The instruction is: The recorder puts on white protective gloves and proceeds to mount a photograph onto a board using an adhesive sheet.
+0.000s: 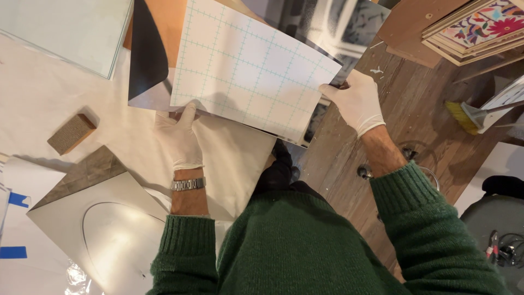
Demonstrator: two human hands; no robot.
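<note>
A white sheet with a pale green grid is held tilted above a paper-covered table. My left hand, in a white glove, grips the sheet's near left corner, with a metal watch on the wrist. My right hand, also gloved, pinches the sheet's right corner. Under the grid sheet lie a glossy black-and-white print and a black and orange sheet. My sleeves are green knit.
A brown sanding block lies on the table at left. A pane of glass is at the top left. A white mat board with an oval cut sits near left. Framed floral pictures and a brush are at right above the wood floor.
</note>
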